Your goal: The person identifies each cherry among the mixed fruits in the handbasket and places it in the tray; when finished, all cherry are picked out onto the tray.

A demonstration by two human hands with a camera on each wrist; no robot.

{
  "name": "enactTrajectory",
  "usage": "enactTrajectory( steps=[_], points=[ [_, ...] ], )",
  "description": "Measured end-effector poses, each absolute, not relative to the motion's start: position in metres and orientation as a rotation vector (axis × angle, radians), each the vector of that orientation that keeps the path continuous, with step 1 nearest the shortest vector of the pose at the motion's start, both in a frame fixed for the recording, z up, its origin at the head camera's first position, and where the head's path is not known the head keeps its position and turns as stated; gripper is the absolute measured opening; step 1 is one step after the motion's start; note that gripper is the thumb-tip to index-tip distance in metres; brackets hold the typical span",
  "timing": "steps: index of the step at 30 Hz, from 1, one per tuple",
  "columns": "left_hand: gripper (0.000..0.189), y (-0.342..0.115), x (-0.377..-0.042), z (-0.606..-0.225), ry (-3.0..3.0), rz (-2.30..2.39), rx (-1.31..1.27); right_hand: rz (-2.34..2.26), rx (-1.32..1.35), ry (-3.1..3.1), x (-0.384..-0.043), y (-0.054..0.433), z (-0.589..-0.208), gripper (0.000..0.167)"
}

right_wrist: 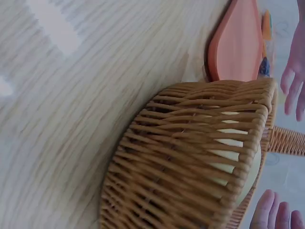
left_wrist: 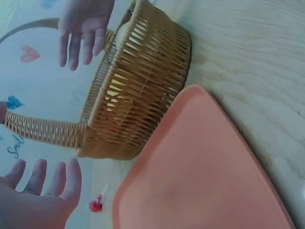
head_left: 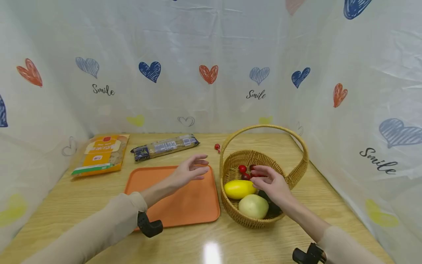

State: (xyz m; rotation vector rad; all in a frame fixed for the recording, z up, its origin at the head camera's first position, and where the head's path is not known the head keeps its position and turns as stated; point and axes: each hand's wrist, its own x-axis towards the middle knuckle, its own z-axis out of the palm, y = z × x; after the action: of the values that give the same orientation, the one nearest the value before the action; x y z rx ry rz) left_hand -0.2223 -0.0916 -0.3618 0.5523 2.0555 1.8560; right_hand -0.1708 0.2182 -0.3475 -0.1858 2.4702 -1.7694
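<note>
Head view shows two hands (head_left: pixel 192 171) (head_left: pixel 273 184), one tray (head_left: pixel 188 207), one basket (head_left: pixel 242 219).

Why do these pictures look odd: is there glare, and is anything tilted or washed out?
Head view: a small white glare on the table at the bottom edge, the curtain lettering readable; left wrist view: scene turned sideways, basket included, colours cool and hazy; right wrist view: also sideways, with a pale glare streak at upper left.
</note>
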Motion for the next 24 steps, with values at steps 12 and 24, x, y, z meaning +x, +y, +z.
enactTrajectory(
  steps=[12, 24],
  points=[
    [0.047, -0.059, -0.208, -0.355, 2.113, 1.771, 0.724, -2.062, -0.398, 2.58, -0.164, 0.259, -0.335, 0.02],
    [0.045, 0.005, -0.231, -0.343, 2.155, 1.582, 0.736, -2.604, -0.37, 2.133, -0.178, 0.326, -0.314, 0.025]
  ],
)
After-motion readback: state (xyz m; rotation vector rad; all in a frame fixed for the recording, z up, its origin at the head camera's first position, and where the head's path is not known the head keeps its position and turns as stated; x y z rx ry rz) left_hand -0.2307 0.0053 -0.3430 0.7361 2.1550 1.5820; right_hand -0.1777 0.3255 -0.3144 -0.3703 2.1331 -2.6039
